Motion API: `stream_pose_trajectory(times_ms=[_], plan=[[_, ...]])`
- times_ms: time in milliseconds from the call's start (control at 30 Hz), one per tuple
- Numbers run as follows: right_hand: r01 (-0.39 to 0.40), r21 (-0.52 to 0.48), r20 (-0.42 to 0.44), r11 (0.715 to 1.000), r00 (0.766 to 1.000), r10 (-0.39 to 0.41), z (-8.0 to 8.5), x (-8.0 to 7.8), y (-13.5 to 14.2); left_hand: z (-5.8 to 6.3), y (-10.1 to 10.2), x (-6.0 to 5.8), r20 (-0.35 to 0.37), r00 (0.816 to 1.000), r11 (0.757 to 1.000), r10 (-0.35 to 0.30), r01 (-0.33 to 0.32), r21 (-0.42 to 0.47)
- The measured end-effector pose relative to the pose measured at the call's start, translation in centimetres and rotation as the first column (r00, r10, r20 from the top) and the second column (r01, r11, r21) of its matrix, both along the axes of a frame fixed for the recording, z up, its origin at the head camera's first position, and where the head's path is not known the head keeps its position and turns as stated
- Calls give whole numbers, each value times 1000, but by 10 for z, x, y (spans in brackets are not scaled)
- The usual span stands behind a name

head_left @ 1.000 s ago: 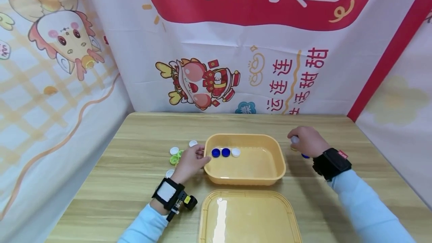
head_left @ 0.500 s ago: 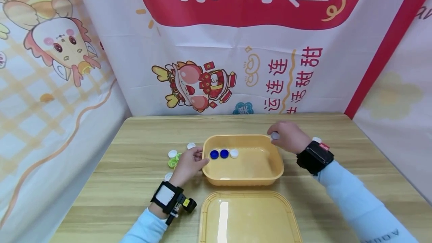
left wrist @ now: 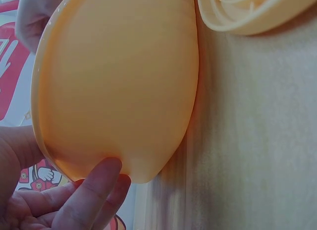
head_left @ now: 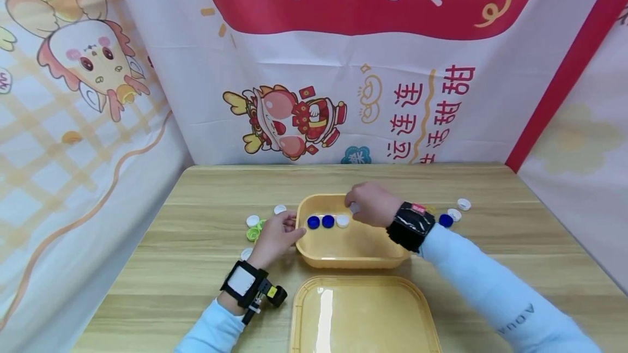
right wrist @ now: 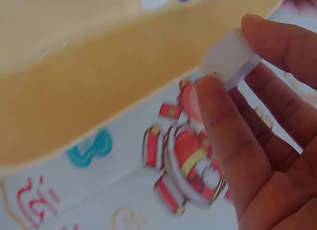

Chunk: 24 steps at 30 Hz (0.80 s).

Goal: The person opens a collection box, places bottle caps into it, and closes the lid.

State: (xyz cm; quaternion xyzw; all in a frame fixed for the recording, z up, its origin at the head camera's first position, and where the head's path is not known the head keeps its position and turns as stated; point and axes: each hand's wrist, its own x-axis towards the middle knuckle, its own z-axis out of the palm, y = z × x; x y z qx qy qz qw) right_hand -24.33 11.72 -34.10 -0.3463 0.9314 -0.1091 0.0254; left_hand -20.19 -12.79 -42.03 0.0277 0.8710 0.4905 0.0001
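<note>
My left hand [head_left: 275, 237] grips the left rim of a yellow plastic box [head_left: 355, 263], with fingertips against its wall in the left wrist view. Inside, along the left half, lie two blue bottle caps [head_left: 320, 222] and a white bottle cap [head_left: 342, 221] in a row. Over the back right of the box, my right hand [head_left: 375, 204] pinches another white bottle cap [right wrist: 229, 59] between thumb and finger. That cap is tilted in the right wrist view, close to the rim. The right hand hides part of the box's far side in the head view.
A yellow lid [head_left: 363, 315] lies in front of the box. Left of the box are green caps [head_left: 253, 233] and several white caps [head_left: 252, 220]. At right lie a blue cap [head_left: 445, 220], white caps [head_left: 463, 204] and a yellow cap [head_left: 430, 209]. A printed cloth [head_left: 294, 48] hangs behind.
The right hand has carried the white bottle cap leftward from the table's right side to over the box. The left hand keeps its grip on the rim.
</note>
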Motion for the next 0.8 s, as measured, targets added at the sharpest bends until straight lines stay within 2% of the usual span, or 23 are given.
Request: stream_pose_trajectory(times_ms=[133, 300, 700, 800], plan=[[-73, 24, 43, 997, 996, 72, -10, -2, -23, 0, 0, -1, 3, 1000, 1000, 2, -2, 1], [-115, 68, 79, 991, 991, 110, -24, -1, -46, -1, -1, -3, 3, 1000, 1000, 1, -1, 0], [-130, 110, 130, 985, 985, 116, -38, -3, -68, -3, -1, -3, -18, 1000, 1000, -21, 21, 10], [-149, 113, 101, 982, 985, 137, -42, -2, -71, -3, 0, -2, -23, 999, 1000, -22, 22, 11]])
